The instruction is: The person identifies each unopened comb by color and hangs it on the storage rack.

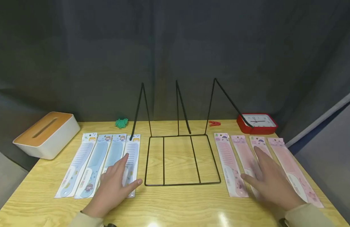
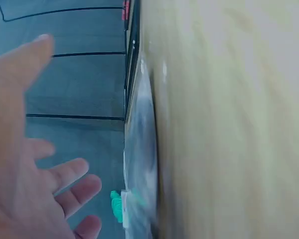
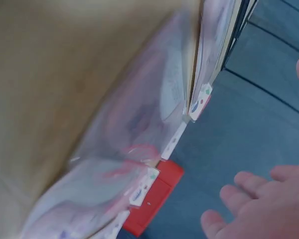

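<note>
My left hand (image 1: 111,186) hovers over the nearest of several packaged blue combs (image 1: 96,154), its fingers spread and nothing in them. In the left wrist view, thumb and fingers stand apart, off the table. Over a row of packaged pink combs (image 1: 227,154) hangs my right hand (image 1: 272,183), slightly blurred, with loosely extended fingers and nothing held. The right wrist view shows its fingers clear of the clear-wrapped pink combs (image 3: 139,114). Between the two rows stands a black wire rack (image 1: 163,160) with upright bent prongs.
A white tissue box (image 1: 61,135) with a wooden lid sits at the back left. Near the back edge lie a green tangled-looking item (image 1: 121,123) and a red clip (image 1: 214,123). A red clock (image 1: 258,130) stands at back right, behind the pink combs.
</note>
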